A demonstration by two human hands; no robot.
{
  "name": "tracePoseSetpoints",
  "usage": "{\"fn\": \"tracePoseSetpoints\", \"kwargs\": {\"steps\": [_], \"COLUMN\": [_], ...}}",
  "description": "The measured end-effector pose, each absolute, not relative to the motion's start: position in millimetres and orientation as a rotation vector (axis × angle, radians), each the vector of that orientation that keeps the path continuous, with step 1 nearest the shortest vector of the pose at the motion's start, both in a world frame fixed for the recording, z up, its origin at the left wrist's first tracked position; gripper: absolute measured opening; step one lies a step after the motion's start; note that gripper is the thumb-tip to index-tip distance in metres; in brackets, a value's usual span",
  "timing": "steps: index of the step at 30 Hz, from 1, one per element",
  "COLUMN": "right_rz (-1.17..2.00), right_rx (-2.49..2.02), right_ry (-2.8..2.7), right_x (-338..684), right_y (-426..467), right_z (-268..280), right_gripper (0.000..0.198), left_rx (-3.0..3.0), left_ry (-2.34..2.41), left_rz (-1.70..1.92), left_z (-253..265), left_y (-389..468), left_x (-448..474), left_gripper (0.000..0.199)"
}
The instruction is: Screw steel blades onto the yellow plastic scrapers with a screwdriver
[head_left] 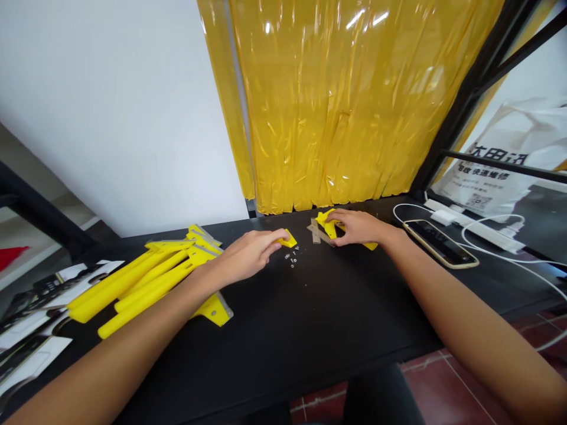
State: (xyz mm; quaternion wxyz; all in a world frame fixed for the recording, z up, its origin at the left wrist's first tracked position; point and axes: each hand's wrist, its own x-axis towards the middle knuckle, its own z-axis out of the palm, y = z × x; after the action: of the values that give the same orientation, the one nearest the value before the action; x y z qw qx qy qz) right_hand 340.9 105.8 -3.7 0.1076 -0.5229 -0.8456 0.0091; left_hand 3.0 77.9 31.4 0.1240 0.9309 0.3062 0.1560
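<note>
My left hand [252, 255] is closed with its fingertips on a small yellow plastic piece [290, 239], just above the black tabletop. Several small screws and nuts [292, 258] lie loose beside that piece. My right hand [359, 226] curls round another yellow scraper part [326, 226], fingers on top and thumb low at its near side. Flat metal blades [315, 231] lie crossed under and beside this part, close to the thumb. More yellow plastic shows beneath the palm, partly hidden. Left of my left forearm lies a pile of yellow-handled scrapers [155, 277] with metal blade edges.
Printed cards [35, 330] are stacked at the far left. On the right lie a phone [440, 243], white cables and a power strip [478, 225], with a white plastic bag [491, 159] behind a black frame. A yellow strip curtain [328, 106] hangs behind the table.
</note>
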Motion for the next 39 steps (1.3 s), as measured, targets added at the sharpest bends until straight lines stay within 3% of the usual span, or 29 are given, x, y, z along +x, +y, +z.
{"fn": "tracePoseSetpoints", "kwargs": {"steps": [14, 20, 25, 29, 31, 35, 39], "right_rz": [-0.048, -0.104, -0.157, 0.126, 0.296, 0.484, 0.481], "right_rx": [-1.589, -1.638, -1.560, -1.174, -1.047, -1.139, -1.164], "right_ry": [-2.435, -2.390, -2.179, -2.159, -2.181, -2.017, -1.943], "right_x": [342, 348, 320, 258, 229, 201, 204], "right_y": [110, 111, 92, 52, 35, 22, 26], "right_z": [-6, -5, 15, 26, 21, 3, 1], "right_gripper": [0.058, 0.029, 0.036, 0.034, 0.028, 0.035, 0.033], "left_rx": [2.762, 2.701, 1.992, 1.339, 1.175, 0.987, 0.975], "left_ry": [0.945, 0.943, 0.919, 0.720, 0.705, 0.682, 0.628], "left_rz": [0.301, 0.364, 0.785, 1.091, 1.199, 1.355, 1.381], "left_z": [28, 31, 36, 38, 37, 32, 29], "left_y": [74, 71, 70, 62, 56, 44, 37], "left_x": [2, 3, 14, 29, 35, 43, 48], "left_gripper": [0.032, 0.029, 0.020, 0.011, 0.009, 0.014, 0.015]}}
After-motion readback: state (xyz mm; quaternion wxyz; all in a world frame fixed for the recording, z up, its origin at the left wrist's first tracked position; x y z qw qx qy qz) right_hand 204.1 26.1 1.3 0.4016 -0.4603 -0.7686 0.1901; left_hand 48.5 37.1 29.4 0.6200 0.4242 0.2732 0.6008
